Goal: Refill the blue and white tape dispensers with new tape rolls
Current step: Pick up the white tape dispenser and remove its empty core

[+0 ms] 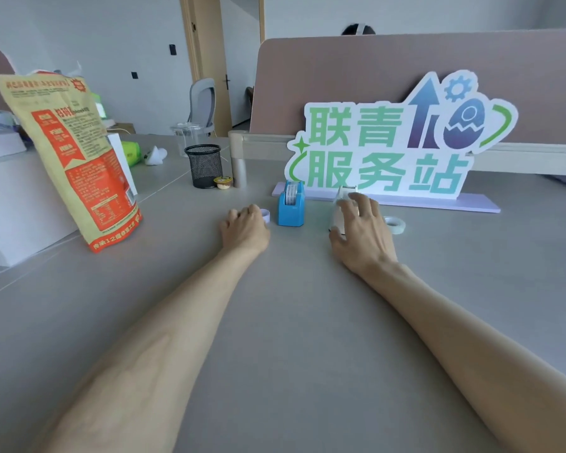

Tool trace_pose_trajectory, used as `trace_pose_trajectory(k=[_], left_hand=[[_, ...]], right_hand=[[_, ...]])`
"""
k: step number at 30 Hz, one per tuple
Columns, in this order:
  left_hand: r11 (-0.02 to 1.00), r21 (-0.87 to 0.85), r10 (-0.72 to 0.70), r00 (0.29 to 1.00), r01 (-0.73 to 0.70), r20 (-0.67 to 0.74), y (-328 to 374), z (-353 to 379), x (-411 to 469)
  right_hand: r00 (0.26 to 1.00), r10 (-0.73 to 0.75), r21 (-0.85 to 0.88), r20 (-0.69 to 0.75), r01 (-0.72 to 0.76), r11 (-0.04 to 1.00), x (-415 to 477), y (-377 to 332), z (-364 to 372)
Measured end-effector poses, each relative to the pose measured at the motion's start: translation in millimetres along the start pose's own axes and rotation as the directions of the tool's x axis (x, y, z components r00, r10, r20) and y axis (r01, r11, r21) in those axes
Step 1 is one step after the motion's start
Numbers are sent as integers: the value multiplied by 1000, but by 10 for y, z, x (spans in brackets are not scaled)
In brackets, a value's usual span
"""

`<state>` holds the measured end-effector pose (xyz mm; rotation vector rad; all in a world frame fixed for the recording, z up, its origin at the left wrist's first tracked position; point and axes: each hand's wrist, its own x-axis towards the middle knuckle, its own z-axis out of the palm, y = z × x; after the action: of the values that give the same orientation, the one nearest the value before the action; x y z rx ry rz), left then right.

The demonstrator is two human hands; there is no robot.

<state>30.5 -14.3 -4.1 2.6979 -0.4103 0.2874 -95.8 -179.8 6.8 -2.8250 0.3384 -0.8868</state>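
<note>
Blue dispenser [291,206]: roll seated, on desk | white dispenser [342,207]: under right hand [363,233], fingers spread, refill pending | left hand [244,225]: curled on small roll [265,214] | spare roll [395,223]: beside right hand

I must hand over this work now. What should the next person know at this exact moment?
Left hand: curled on a small pale tape roll, left of the blue dispenser.
Right hand: fingers spread over the white dispenser; a firm grip is not clear.
A second white tape roll lies on the desk, right of that hand.
Done: the blue dispenser shows a roll inside.
Left: whether the white dispenser is loaded is hidden; check it, and load it if empty.
</note>
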Motion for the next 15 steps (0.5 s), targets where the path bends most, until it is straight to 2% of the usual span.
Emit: trace_pose_trajectory(k=[5, 9, 15], left_hand=[[998, 60, 3, 1000, -3, -10, 4, 76, 303], [997, 61, 50, 999, -50, -2, -22, 87, 348], [994, -104, 37, 999, -38, -18, -2, -53, -13]], right_hand=[[997, 64, 95, 53, -68, 993, 193, 21, 138], [995, 72, 100, 63, -78, 992, 258, 41, 199], [992, 103, 131, 71, -111, 985, 196, -26, 121]])
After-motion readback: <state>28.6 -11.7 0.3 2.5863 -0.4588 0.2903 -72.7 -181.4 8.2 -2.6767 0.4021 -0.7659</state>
